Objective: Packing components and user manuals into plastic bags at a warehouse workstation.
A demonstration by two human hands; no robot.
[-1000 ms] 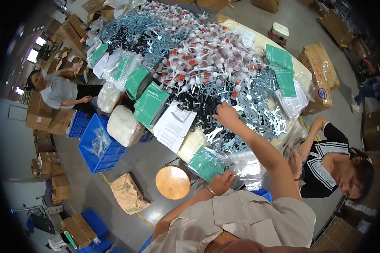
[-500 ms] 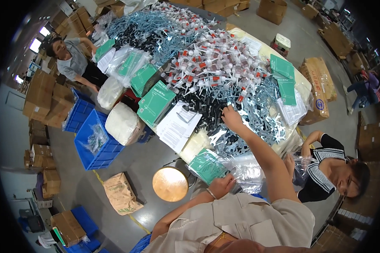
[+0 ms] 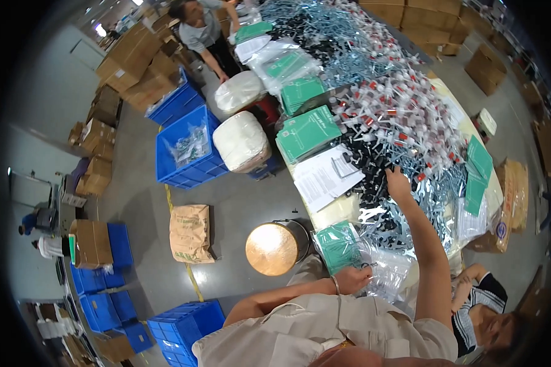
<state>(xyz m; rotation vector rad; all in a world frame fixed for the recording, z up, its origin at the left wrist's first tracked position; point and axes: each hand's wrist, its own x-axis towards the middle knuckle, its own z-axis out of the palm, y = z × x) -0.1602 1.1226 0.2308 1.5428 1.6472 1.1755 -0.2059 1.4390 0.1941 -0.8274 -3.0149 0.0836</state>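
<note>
My left hand (image 3: 354, 279) is closed in a pinch at the edge of a clear plastic bag (image 3: 389, 269) near the table's front edge. A small dark piece shows at its fingertips. Beside it lies a green booklet (image 3: 338, 247) in clear plastic. My right hand (image 3: 399, 185) is stretched out over the table, its fingers closed at the edge of a heap of small black parts (image 3: 368, 160); what they hold, if anything, is hidden. Silvery open-ended wrenches (image 3: 389, 221) lie below that hand. White-capped little bottles with red labels (image 3: 398, 113) are heaped beyond it.
Printed sheets (image 3: 324, 177) and green booklets (image 3: 309, 131) lie left of the heaps. A round stool (image 3: 272, 248), a paper sack (image 3: 191, 233) and blue crates (image 3: 187, 147) stand on the floor. One person (image 3: 202, 30) is at the far left, another (image 3: 480, 312) at the near right.
The whole view has swung left, so the table appears farther right. My right hand stays at the black parts, and my left hand stays at the plastic bag.
</note>
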